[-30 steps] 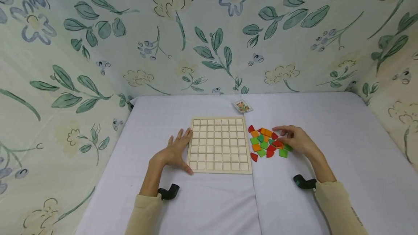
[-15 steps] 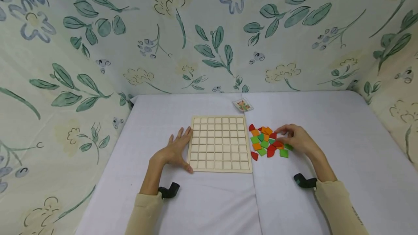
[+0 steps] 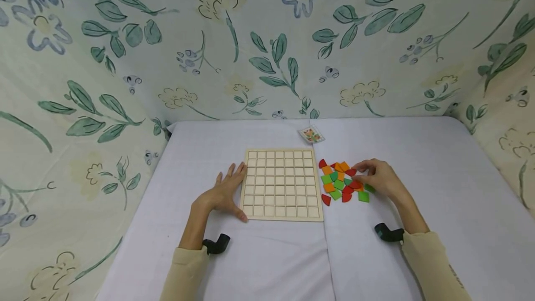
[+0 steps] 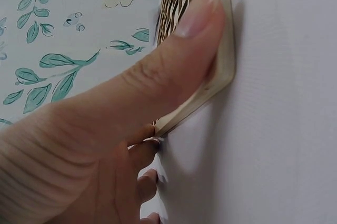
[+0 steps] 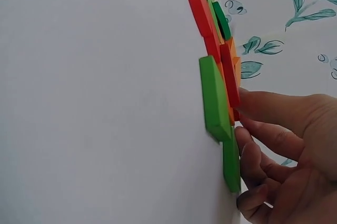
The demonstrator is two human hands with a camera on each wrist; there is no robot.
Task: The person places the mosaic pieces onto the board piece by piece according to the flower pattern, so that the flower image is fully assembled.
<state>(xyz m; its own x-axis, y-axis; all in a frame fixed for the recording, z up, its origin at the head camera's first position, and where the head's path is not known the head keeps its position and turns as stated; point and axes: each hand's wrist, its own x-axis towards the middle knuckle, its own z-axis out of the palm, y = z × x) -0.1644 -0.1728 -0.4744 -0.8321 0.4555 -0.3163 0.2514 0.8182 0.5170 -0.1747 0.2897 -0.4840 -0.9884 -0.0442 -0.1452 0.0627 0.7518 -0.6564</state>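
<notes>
A pale wooden grid board (image 3: 279, 220) lies flat with bare cells. My left hand (image 3: 221, 197) rests along its left side, fingers spread; in the left wrist view the thumb (image 4: 152, 71) touches the board's corner edge (image 4: 224, 77). Red, orange and green flat pieces lie in a loose, partly overlapping cluster right of the board. My right hand (image 3: 382, 180) is at the cluster's right side, thumb and index finger apart beside a red piece (image 3: 350, 172). In the right wrist view, the thumb tip of this hand (image 5: 300, 145) touches or nearly touches a red piece (image 5: 229, 74); a grip is not visible.
A small patterned card (image 3: 311, 134) lies behind the board's back right corner. Single pieces, one red (image 3: 326, 199) and one green (image 3: 363, 196), lie at the cluster's near edge. A white cloth (image 3: 284, 264) with creases covers the table; a floral curtain hangs behind.
The thumb and index finger of my right hand have drawn slightly closer together, and the red pieces by them have shifted a little. My left hand and the board keep their places.
</notes>
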